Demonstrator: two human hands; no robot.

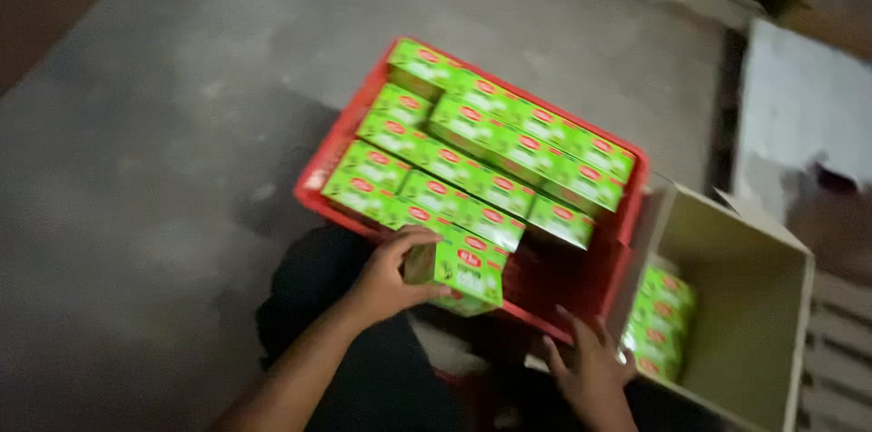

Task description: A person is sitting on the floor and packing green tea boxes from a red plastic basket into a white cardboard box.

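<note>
Green carton (459, 274) is gripped in the left hand (389, 279) at the near edge of the red crate (320, 179). Right hand (592, 368) is open, empty, beside the cardboard box (754, 305). Carton is best squared to the row, seated flush.

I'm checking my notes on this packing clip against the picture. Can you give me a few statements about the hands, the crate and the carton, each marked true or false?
1. The left hand holds a green box. True.
2. The red crate stands empty. False: rows of green boxes fill most of it.
3. The right hand grips a green box. False: it holds nothing, and lies open beside the cardboard carton.
4. The cardboard carton has green boxes inside it. True: a few show at its lower left.
5. The crate sits on a wooden table. False: it rests on a grey concrete floor.
</note>
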